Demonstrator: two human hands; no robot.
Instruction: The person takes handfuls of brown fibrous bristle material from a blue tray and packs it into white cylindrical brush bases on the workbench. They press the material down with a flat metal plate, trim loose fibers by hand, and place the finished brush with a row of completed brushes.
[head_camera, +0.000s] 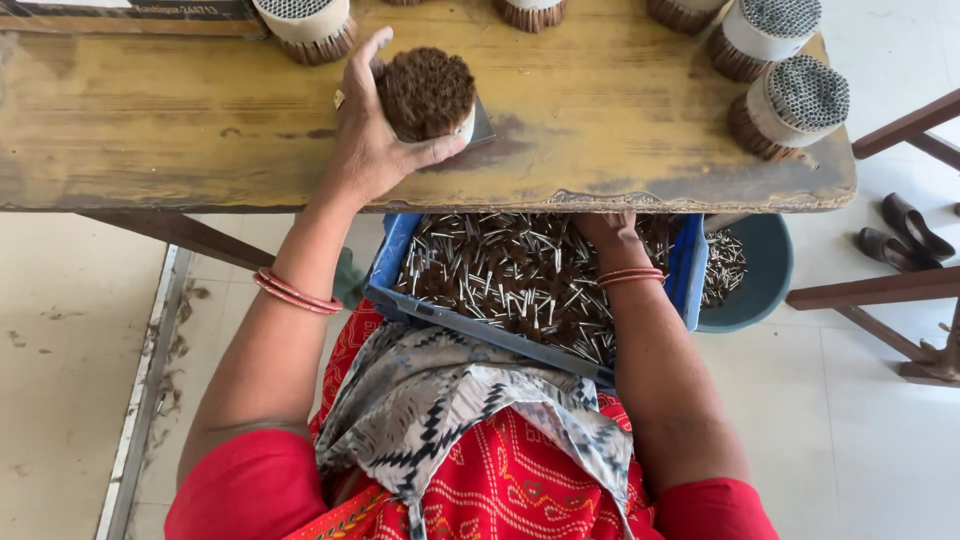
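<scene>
Looking down from the head camera, I see my left hand (372, 135) wrapped around a round bundle (427, 93) of thin brown sticks, fingers curled over its side and thumb behind it. The bundle rests on the worn wooden table (200, 130), just past my palm, its rough brown tips facing up and a pale band around its lower part. A small dark flat piece (482, 125) pokes out from under it on the far side of my fingers.

More bundles (790, 100) of the same kind lie well off to the right of that hand and along the table's far edge, some showing a grey, dotted end and a cream wrap.

My right hand (605, 228) reaches under the table's near edge into a blue plastic tray (385, 290) on my lap. The tabletop hides the fingers, so I cannot tell whether they are gripping anything. The tray is full of short, loose, pale sticks mixed with brown powder. Just right of that wrist, a round teal tub (765, 275) on the floor holds more of the same sticks.

Red bangles (295, 293) circle both wrists. A patterned grey cloth (440, 400) lies over my red clothing, near the tray's close wall.
</scene>
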